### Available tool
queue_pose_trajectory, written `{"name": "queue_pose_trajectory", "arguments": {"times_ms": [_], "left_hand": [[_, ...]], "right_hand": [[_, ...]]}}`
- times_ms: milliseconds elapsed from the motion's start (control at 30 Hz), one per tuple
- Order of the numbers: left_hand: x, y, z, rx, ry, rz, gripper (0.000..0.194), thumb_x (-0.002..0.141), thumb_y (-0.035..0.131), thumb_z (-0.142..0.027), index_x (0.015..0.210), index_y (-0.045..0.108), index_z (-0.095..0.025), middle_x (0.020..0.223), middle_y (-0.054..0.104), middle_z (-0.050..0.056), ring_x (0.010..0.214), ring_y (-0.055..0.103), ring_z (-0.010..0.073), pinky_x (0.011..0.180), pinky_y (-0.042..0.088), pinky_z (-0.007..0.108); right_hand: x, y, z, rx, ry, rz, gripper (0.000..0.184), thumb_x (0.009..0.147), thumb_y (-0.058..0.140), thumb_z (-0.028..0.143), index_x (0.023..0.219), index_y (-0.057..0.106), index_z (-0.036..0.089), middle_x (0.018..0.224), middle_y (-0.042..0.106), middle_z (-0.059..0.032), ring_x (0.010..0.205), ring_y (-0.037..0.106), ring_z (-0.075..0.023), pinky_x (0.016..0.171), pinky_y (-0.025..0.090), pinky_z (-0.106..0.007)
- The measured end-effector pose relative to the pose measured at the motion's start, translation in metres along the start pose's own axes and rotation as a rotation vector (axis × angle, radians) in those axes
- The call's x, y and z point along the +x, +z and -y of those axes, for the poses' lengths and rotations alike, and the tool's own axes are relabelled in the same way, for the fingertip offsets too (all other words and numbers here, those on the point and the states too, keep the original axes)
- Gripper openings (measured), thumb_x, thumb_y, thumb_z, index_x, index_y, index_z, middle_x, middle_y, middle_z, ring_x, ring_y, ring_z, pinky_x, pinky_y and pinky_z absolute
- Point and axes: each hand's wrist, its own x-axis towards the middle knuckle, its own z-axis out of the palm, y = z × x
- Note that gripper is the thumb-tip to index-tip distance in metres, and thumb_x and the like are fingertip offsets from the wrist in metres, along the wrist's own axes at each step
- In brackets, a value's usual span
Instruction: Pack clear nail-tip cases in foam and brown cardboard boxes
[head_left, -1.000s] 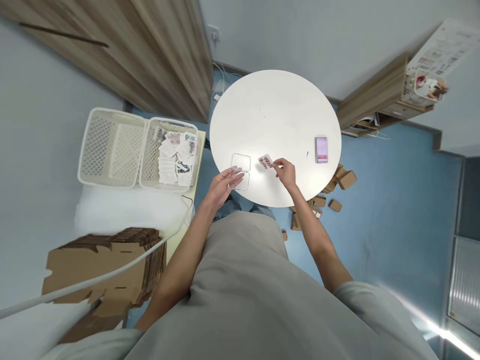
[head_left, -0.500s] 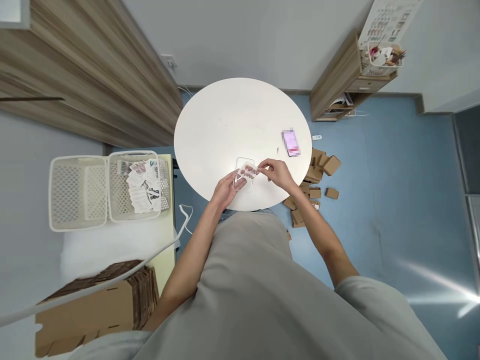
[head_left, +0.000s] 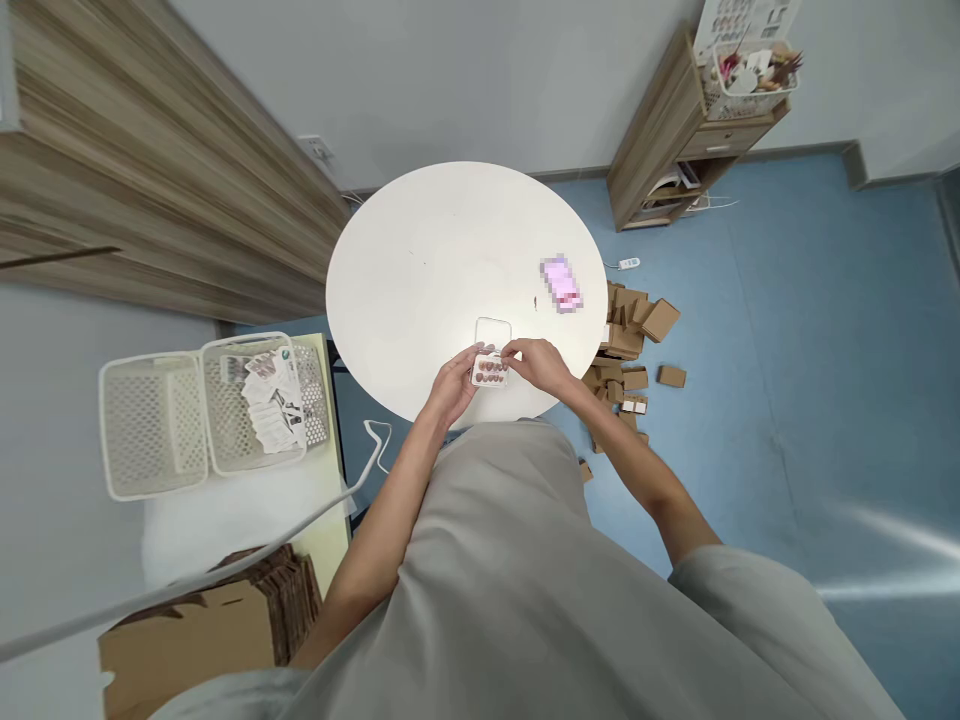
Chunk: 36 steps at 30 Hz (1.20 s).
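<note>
A small clear plastic case (head_left: 493, 335) lies open near the front edge of the round white table (head_left: 442, 260). A card of reddish press-on nails (head_left: 490, 372) sits in its near half. My left hand (head_left: 454, 385) grips the case's left side, fingers curled. My right hand (head_left: 537, 364) pinches the right edge of the nail card, pressing it into the case.
A pink blurred phone (head_left: 562, 283) lies on the table's right. Small brown cartons (head_left: 634, 340) litter the blue floor right of the table. Two white mesh baskets (head_left: 206, 410), one holding printed packets, stand at left. Flat cardboard (head_left: 202, 630) is stacked lower left; a wooden cabinet (head_left: 675, 130) stands upper right.
My right hand carried the nail card leftward from the table into the open case. My left hand stayed on the case. The camera view shifted.
</note>
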Motion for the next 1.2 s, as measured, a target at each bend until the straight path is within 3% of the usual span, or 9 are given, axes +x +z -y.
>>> {"name": "queue_pose_trajectory", "arguments": {"times_ms": [300, 433, 500, 567, 667, 800, 900, 1100, 1200], "left_hand": [[-0.001, 0.006, 0.006, -0.007, -0.024, 0.012, 0.042, 0.091, 0.082, -0.028, 0.130, 0.075, -0.013, 0.141, 0.074, 0.019, 0.129, 0.071, 0.0298, 0.111, 0.057, 0.045], [-0.004, 0.004, 0.008, -0.011, -0.029, 0.008, 0.042, 0.091, 0.082, -0.027, 0.131, 0.075, -0.012, 0.139, 0.076, 0.018, 0.130, 0.071, 0.0299, 0.115, 0.055, 0.046], [-0.005, 0.002, 0.008, -0.019, -0.030, -0.003, 0.042, 0.092, 0.082, -0.026, 0.131, 0.075, -0.012, 0.140, 0.075, 0.018, 0.130, 0.071, 0.0292, 0.115, 0.055, 0.044], [-0.006, -0.001, 0.007, -0.023, -0.028, -0.015, 0.042, 0.092, 0.082, -0.025, 0.131, 0.075, -0.012, 0.143, 0.073, 0.018, 0.131, 0.071, 0.0287, 0.114, 0.056, 0.043], [-0.006, -0.003, 0.008, -0.016, -0.030, -0.020, 0.042, 0.092, 0.082, -0.026, 0.131, 0.075, -0.013, 0.146, 0.072, 0.019, 0.132, 0.070, 0.0288, 0.113, 0.056, 0.042], [-0.008, -0.005, 0.012, -0.013, -0.046, 0.003, 0.043, 0.091, 0.083, -0.027, 0.130, 0.076, -0.012, 0.144, 0.073, 0.019, 0.129, 0.071, 0.0290, 0.110, 0.058, 0.042], [-0.010, -0.007, 0.015, -0.020, -0.049, 0.001, 0.042, 0.091, 0.082, -0.026, 0.130, 0.076, -0.011, 0.139, 0.075, 0.019, 0.126, 0.073, 0.0285, 0.109, 0.058, 0.041], [-0.010, -0.009, 0.014, -0.058, -0.040, -0.067, 0.049, 0.090, 0.079, -0.017, 0.139, 0.070, -0.015, 0.134, 0.078, 0.015, 0.118, 0.076, 0.0244, 0.106, 0.059, 0.039], [-0.009, -0.003, 0.010, -0.098, -0.015, -0.074, 0.047, 0.095, 0.078, -0.026, 0.140, 0.068, -0.018, 0.137, 0.076, 0.013, 0.122, 0.074, 0.0246, 0.105, 0.060, 0.038]], "right_hand": [[-0.007, 0.015, 0.006, -0.277, 0.112, 0.001, 0.028, 0.112, 0.053, 0.027, 0.121, 0.079, 0.023, 0.128, 0.071, -0.0093, 0.099, 0.071, -0.0218, 0.076, 0.048, -0.030], [-0.011, 0.026, 0.009, -0.290, 0.142, 0.016, 0.028, 0.111, 0.052, 0.022, 0.116, 0.080, 0.023, 0.127, 0.071, -0.0091, 0.102, 0.071, -0.0221, 0.074, 0.048, -0.030], [-0.011, 0.026, 0.005, -0.201, 0.151, -0.064, 0.025, 0.110, 0.055, 0.025, 0.116, 0.079, 0.023, 0.126, 0.073, -0.0077, 0.099, 0.071, -0.0215, 0.076, 0.049, -0.031], [-0.008, 0.021, -0.005, -0.066, 0.187, -0.226, 0.024, 0.109, 0.059, 0.030, 0.122, 0.077, 0.023, 0.125, 0.075, -0.0074, 0.098, 0.071, -0.0216, 0.081, 0.051, -0.032], [0.002, 0.015, -0.026, 0.173, 0.286, -0.434, 0.034, 0.106, 0.064, 0.044, 0.127, 0.075, 0.019, 0.123, 0.078, -0.0097, 0.095, 0.071, -0.0222, 0.085, 0.054, -0.033], [0.022, 0.020, -0.044, 0.504, 0.332, -0.360, 0.045, 0.105, 0.060, 0.059, 0.097, 0.078, 0.019, 0.106, 0.081, -0.0085, 0.077, 0.069, -0.0177, 0.071, 0.054, -0.029], [0.031, 0.029, -0.043, 0.614, 0.303, -0.332, 0.049, 0.103, 0.059, 0.062, 0.083, 0.075, 0.020, 0.092, 0.080, -0.0052, 0.063, 0.062, -0.0137, 0.063, 0.051, -0.027], [0.023, 0.023, -0.022, 0.661, 0.168, -0.376, 0.039, 0.098, 0.069, 0.059, 0.094, 0.081, 0.023, 0.097, 0.080, -0.0032, 0.070, 0.063, -0.0148, 0.073, 0.055, -0.031], [0.006, 0.015, -0.010, 0.651, 0.036, -0.345, 0.038, 0.095, 0.074, 0.061, 0.100, 0.084, 0.024, 0.108, 0.079, -0.0052, 0.084, 0.067, -0.0173, 0.082, 0.057, -0.033]]}}
